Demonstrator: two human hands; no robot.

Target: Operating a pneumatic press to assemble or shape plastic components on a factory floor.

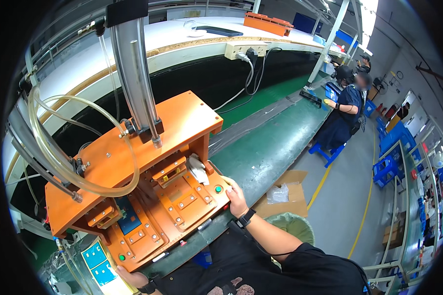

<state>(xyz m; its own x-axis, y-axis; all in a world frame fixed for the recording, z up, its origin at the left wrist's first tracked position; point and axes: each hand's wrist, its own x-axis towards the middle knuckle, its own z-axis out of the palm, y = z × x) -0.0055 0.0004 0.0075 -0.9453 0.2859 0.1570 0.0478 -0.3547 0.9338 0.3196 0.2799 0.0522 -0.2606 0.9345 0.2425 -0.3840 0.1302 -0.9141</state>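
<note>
Press fixture (157, 152) stands at near edge of bench (261, 157), long axis along it. Right hand (237, 200) touches its right front corner, left hand (133, 279) by the left; closure unclear. Blue panel (126, 223) lies nearer left hand.

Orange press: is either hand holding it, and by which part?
The right hand is at the right front corner of the orange press, the left hand at its left front corner; whether either grips it cannot be told.
</note>
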